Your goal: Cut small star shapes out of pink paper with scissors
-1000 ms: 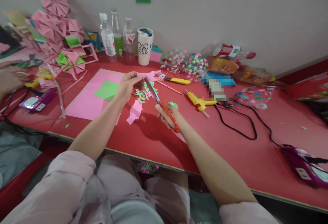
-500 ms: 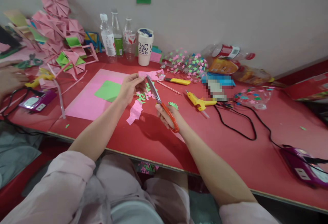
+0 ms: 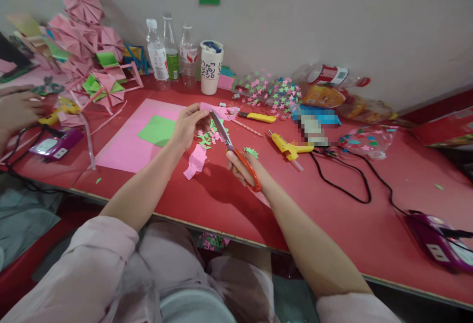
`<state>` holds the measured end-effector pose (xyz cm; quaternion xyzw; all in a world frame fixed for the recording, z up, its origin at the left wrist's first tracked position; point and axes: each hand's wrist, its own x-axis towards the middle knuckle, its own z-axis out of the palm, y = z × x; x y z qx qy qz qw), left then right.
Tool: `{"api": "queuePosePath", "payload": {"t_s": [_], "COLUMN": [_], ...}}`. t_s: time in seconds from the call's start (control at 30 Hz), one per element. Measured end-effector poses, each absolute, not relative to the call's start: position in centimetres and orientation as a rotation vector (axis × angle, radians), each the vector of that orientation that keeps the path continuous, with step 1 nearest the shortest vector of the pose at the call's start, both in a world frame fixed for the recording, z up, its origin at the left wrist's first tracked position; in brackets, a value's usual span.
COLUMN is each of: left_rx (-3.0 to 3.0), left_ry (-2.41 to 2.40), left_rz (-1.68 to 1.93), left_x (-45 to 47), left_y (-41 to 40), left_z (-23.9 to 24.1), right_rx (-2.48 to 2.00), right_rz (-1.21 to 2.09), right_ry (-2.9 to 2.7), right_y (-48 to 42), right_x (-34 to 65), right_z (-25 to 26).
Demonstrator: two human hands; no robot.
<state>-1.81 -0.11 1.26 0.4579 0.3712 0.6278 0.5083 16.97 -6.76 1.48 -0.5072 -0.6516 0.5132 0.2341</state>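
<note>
My left hand point(image 3: 190, 126) pinches a strip of pink paper point(image 3: 221, 111) between thumb and fingers. Wrapped round the orange handles of a pair of scissors point(image 3: 249, 169) is my right hand point(image 3: 239, 165). The blades point up and away, with their tips at the pink strip beside my left fingers. Below them lie green and pink paper scraps point(image 3: 205, 139). A separate crumpled pink piece point(image 3: 195, 161) rests nearer to me. Green cut-out stars point(image 3: 251, 152) lie just beyond my right hand. Left of my hands, a green square point(image 3: 157, 130) lies on a large pink sheet point(image 3: 118, 153).
A yellow cutter point(image 3: 260, 117), a pencil point(image 3: 247, 128) and a yellow glue gun point(image 3: 290, 146) with a black cord lie to the right. Bottles point(image 3: 157, 57) and a cup point(image 3: 211, 69) stand at the back. Another person's hand point(image 3: 18, 111) is at far left, near pink paper models point(image 3: 81, 32).
The view has shifted very slightly. At the strip's right end, the star-shaped cut seen before now looks different. Both hands keep nearly the same place and hold.
</note>
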Motion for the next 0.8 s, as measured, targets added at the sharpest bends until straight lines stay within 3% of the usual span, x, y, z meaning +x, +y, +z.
{"api": "queuePosePath", "payload": {"t_s": [0.8], "left_rx": [1.199], "left_ry": [0.909], "left_rz": [1.477], "left_x": [-2.7], "left_y": [0.2], "left_z": [1.5], "right_rx": [-1.435], "right_rz": [1.446], "right_ry": [-1.79], "right_y": [-6.4], "right_x": [17.3], "right_z": [2.2]}}
